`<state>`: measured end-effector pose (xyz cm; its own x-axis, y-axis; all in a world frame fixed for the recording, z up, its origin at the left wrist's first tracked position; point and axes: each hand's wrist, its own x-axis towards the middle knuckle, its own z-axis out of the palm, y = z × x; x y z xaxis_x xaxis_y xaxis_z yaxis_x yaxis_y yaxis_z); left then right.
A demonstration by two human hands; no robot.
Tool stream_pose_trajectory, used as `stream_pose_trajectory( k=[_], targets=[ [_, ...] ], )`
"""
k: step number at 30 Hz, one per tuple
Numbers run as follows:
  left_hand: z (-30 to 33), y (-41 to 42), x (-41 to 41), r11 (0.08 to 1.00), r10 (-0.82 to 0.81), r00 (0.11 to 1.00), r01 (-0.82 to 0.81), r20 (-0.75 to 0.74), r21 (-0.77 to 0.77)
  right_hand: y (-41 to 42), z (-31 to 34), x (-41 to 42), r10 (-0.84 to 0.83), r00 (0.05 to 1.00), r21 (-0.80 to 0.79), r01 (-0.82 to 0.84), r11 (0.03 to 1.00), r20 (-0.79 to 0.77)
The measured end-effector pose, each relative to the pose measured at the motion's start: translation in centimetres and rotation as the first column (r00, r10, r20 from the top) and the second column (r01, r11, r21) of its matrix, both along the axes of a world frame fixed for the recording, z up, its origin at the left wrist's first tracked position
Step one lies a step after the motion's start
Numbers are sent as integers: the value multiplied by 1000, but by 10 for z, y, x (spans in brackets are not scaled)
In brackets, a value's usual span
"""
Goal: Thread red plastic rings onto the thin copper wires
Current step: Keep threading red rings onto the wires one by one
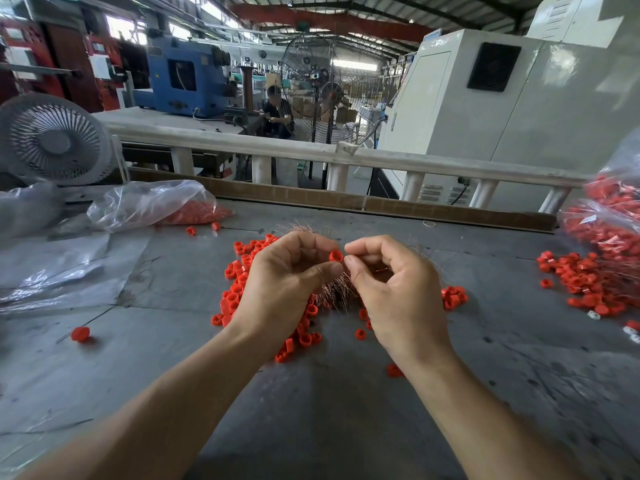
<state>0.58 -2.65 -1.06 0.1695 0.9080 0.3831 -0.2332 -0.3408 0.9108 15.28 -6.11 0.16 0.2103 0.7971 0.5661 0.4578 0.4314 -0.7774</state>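
Note:
My left hand pinches one red plastic ring between thumb and fingers, held above the table. My right hand is right beside it, thumb and forefinger pinched together at the ring's right side; the wire between them is too thin to make out. A bundle of thin copper wires lies on the table under and behind both hands. Loose red rings are heaped around the wires, mostly under my left hand.
A clear plastic bag of red rings lies at the back left, with flat plastic sheeting in front of it. More rings on wires and full bags lie at the right. A single ring sits front left. A white fan stands at the far left.

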Motion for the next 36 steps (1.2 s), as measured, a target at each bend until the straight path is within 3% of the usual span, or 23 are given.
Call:
stream_pose_trajectory(
  k=[10, 36],
  targets=[
    [-4, 2, -1, 999, 37, 997, -35, -65, 32, 2, -1, 1, -27, 999, -14, 27, 1000, 37],
    [-3, 3, -1, 999, 6, 1000, -4, 26, -52, 2, -1, 4, -22, 996, -7, 23, 1000, 86]
  ],
)
